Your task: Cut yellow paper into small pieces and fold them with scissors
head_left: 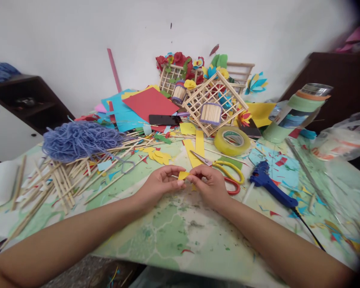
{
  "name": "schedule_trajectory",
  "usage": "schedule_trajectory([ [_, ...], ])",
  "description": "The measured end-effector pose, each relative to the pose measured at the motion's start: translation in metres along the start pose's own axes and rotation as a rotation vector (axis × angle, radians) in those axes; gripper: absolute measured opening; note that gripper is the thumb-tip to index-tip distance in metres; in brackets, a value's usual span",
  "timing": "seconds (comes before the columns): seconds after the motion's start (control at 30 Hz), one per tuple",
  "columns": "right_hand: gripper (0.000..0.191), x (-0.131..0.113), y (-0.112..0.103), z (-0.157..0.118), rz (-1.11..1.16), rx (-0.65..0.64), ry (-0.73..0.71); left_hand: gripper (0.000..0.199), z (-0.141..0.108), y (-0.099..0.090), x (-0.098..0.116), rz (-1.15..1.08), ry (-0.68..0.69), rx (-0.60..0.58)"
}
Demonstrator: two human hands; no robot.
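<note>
Between my two hands is a small yellow paper piece (183, 175), held near the middle of the table. My left hand (160, 185) pinches it from the left with thumb and fingers. From the right, the fingertips of my right hand (208, 186) are closed on its other edge. Just behind my right hand lie scissors (228, 170) with yellow and red handles, their blades pointing left. Several cut yellow paper petals (157, 156) are scattered beyond my left hand. Yellow paper strips (199, 144) lie behind the scissors.
Blue yarn (81, 140) and wooden sticks (60, 184) crowd the left. A blue glue gun (271, 186) lies at right, its cord running to the front edge. Behind are a tape roll (231, 141), stick lattice frames (214, 104), a phone (165, 120), red paper (151, 105) and a green bottle (297, 112).
</note>
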State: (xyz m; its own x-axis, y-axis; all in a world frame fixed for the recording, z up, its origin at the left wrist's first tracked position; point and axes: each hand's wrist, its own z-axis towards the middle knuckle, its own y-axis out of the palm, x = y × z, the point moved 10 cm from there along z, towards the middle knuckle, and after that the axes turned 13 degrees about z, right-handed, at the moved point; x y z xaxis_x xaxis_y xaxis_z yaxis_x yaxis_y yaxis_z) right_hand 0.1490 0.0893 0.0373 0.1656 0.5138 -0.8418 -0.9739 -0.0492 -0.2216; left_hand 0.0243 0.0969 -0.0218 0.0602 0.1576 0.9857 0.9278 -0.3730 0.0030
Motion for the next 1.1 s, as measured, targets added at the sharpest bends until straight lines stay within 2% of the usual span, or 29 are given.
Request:
schedule_trajectory([
  [0.13,0.013,0.004,0.001,-0.001,0.009,-0.011,0.037,0.038,0.001,-0.002,0.004,0.123,0.029,0.035],
  [0.37,0.014,0.002,0.004,-0.002,0.017,-0.051,-0.006,0.040,0.001,-0.001,0.007,0.154,0.048,0.015],
  [0.8,0.013,-0.002,0.000,-0.005,0.016,-0.020,-0.014,0.026,0.001,-0.002,0.017,0.227,0.128,0.025],
  [1.0,0.008,-0.008,0.000,-0.003,0.026,-0.012,-0.073,0.051,0.001,0.002,0.015,0.175,0.116,0.001],
  [1.1,0.009,-0.011,0.004,-0.003,0.013,-0.054,-0.099,0.050,-0.001,0.004,0.015,0.221,0.120,-0.004],
])
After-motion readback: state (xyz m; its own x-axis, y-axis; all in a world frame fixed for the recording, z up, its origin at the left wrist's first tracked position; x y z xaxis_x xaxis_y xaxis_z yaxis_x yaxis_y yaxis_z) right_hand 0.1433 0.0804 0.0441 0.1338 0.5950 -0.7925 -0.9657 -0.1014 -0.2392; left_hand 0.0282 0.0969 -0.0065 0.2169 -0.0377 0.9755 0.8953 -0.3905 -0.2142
